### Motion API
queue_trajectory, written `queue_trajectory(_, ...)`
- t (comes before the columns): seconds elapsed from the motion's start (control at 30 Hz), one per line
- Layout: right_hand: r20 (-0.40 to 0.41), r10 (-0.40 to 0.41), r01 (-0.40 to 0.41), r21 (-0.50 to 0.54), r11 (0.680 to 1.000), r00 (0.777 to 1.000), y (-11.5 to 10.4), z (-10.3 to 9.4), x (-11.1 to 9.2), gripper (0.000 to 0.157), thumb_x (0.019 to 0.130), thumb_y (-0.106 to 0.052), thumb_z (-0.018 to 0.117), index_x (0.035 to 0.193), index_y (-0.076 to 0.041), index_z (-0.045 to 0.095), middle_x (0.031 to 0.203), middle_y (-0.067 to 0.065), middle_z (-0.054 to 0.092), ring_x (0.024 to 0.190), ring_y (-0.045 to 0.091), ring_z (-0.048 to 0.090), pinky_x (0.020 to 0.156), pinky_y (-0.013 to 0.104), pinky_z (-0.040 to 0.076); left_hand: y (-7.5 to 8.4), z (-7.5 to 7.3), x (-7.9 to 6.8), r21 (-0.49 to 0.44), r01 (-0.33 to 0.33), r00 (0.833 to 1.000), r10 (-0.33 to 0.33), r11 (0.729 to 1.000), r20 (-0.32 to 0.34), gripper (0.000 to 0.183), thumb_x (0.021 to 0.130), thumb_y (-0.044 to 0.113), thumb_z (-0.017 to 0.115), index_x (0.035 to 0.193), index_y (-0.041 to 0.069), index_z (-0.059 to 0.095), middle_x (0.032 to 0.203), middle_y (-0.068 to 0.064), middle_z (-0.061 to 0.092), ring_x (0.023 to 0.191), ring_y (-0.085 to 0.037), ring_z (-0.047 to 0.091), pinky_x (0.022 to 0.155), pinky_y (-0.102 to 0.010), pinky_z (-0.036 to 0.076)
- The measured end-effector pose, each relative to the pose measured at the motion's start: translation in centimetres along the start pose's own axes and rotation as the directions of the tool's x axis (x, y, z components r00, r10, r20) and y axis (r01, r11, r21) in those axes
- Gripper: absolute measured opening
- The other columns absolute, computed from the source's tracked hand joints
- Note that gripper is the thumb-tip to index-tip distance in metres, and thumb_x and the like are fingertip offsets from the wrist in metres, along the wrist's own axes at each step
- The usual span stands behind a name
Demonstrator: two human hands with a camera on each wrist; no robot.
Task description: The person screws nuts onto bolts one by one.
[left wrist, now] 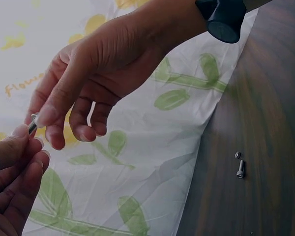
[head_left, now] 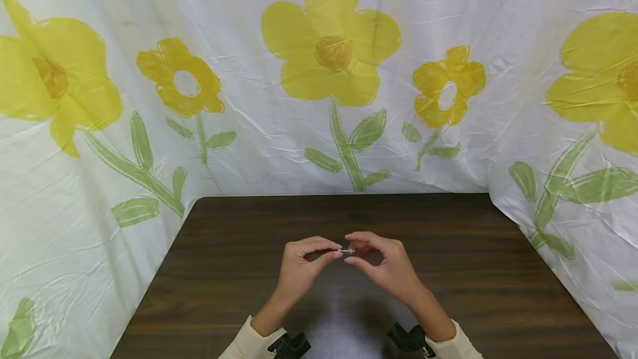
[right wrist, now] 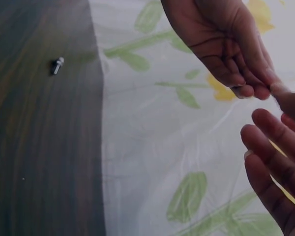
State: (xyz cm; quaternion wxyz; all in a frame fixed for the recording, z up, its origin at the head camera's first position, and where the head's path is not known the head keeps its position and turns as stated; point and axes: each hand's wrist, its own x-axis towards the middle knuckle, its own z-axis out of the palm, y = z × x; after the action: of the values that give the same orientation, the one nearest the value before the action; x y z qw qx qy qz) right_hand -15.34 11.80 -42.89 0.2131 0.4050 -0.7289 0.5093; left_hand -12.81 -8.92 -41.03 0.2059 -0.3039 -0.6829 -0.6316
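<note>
My left hand (head_left: 301, 267) pinches a small metal bolt (head_left: 345, 251) between thumb and fingertips, its end pointing towards the right hand. Around that end, my right hand (head_left: 389, 265) has its thumb and index finger spread, with a visible gap either side of the metal in the head view. From the left wrist, the right thumb overlaps the bolt's tip (left wrist: 32, 124). Left fingertips and the right thumb hide most of the bolt in the right wrist view.
A second bolt (left wrist: 241, 169) lies on the dark wooden table (head_left: 224, 292), with a small nut (left wrist: 237, 154) close beside it. White cloth (head_left: 239, 143) printed with yellow flowers hangs around the table's back and sides. Dark wrist devices (head_left: 289, 345) sit over pale sleeves.
</note>
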Motion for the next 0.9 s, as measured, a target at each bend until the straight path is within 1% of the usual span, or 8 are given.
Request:
queue_trajectory(0.07, -0.003, -0.018, 0.018, 0.0, 1.0, 1.0, 0.01, 0.03, 0.03, 0.046, 0.074, 0.009, 0.085, 0.117, 0.0, 0.068, 0.096, 0.012, 0.075, 0.076, 0.018, 0.072, 0.066, 0.032, 0.06, -0.08, 0.01, -0.02, -0.003, 0.007, 1.0, -0.007, 1.0, 0.001, 0.006, 0.084, -0.008, 0.077, 0.089, -0.005, 0.076, 0.084, -0.017, 0.074, 0.077, -0.022, 0.072, 0.069, -0.027, 0.059)
queue_trajectory(0.17, -0.013, -0.027, 0.027, 0.004, 1.0, 1.0, -0.12, 0.07, 0.1, 0.039, 0.076, 0.009, 0.083, 0.112, -0.001, 0.071, 0.097, 0.011, 0.076, 0.077, 0.018, 0.073, 0.067, 0.027, 0.06, -0.22, 0.01, -0.05, -0.007, 0.008, 1.0, -0.008, 1.0, 0.003, 0.006, 0.084, -0.009, 0.077, 0.089, -0.005, 0.076, 0.085, -0.017, 0.074, 0.077, -0.022, 0.072, 0.069, -0.027, 0.059)
queue_trajectory(0.27, -0.02, -0.023, 0.023, 0.008, 1.0, 1.0, -0.3, 0.07, 0.11, 0.033, 0.078, 0.01, 0.082, 0.107, -0.004, 0.073, 0.095, 0.009, 0.076, 0.077, 0.017, 0.073, 0.067, 0.024, 0.059, -0.22, 0.0, -0.06, -0.008, 0.011, 1.0, -0.011, 1.0, 0.002, 0.007, 0.084, -0.009, 0.077, 0.089, -0.004, 0.076, 0.085, -0.016, 0.074, 0.077, -0.022, 0.072, 0.068, -0.031, 0.059)
queue_trajectory(0.37, -0.021, -0.022, 0.022, 0.005, 1.0, 1.0, -0.31, 0.04, 0.1, 0.031, 0.079, 0.009, 0.082, 0.105, -0.005, 0.075, 0.092, 0.007, 0.076, 0.075, 0.016, 0.072, 0.067, 0.024, 0.059, -0.18, -0.01, -0.04, -0.007, 0.012, 1.0, -0.012, 1.0, -0.001, 0.007, 0.084, -0.007, 0.077, 0.089, -0.002, 0.077, 0.085, -0.015, 0.075, 0.077, -0.021, 0.072, 0.067, -0.035, 0.06)
queue_trajectory(0.47, -0.012, -0.01, 0.01, 0.012, 1.0, 1.0, -0.28, 0.02, 0.04, 0.027, 0.081, 0.007, 0.081, 0.104, -0.008, 0.075, 0.09, 0.006, 0.076, 0.075, 0.014, 0.072, 0.066, 0.026, 0.059, -0.19, -0.02, -0.04, -0.01, 0.001, 1.0, -0.001, 1.0, -0.001, 0.008, 0.084, -0.007, 0.077, 0.09, -0.002, 0.077, 0.085, -0.015, 0.075, 0.078, -0.021, 0.072, 0.067, -0.035, 0.06)
queue_trajectory(0.67, 0.026, 0.054, -0.055, 0.04, 0.998, 0.998, -0.17, 0.03, -0.12, 0.014, 0.091, 0.0, 0.074, 0.098, -0.012, 0.075, 0.088, 0.003, 0.075, 0.075, 0.013, 0.071, 0.067, 0.024, 0.058, -0.63, 0.05, -0.24, -0.026, -0.033, 0.999, 0.033, 0.999, 0.008, 0.011, 0.082, -0.009, 0.078, 0.091, -0.002, 0.078, 0.085, -0.014, 0.075, 0.078, -0.021, 0.072, 0.069, -0.03, 0.06)
queue_trajectory(0.77, 0.039, 0.08, -0.082, 0.044, 0.996, 0.996, -0.19, 0.09, -0.16, 0.016, 0.093, 0.0, 0.071, 0.093, -0.015, 0.075, 0.083, -0.001, 0.074, 0.073, 0.012, 0.071, 0.066, 0.026, 0.058, -0.86, 0.12, -0.33, -0.022, -0.04, 0.999, 0.04, 0.999, 0.011, 0.011, 0.082, -0.008, 0.078, 0.091, -0.001, 0.078, 0.085, -0.015, 0.075, 0.078, -0.02, 0.072, 0.07, -0.03, 0.06)
queue_trajectory(0.9, 0.029, 0.102, -0.103, 0.028, 0.994, 0.994, -0.23, 0.26, -0.15, 0.025, 0.095, 0.003, 0.066, 0.085, -0.018, 0.074, 0.076, -0.002, 0.073, 0.069, 0.013, 0.071, 0.064, 0.03, 0.059, -0.84, 0.22, -0.33, -0.02, -0.039, 0.999, 0.039, 0.999, 0.011, 0.01, 0.082, -0.007, 0.079, 0.09, -0.001, 0.078, 0.084, -0.015, 0.074, 0.078, -0.02, 0.072, 0.071, -0.029, 0.06)
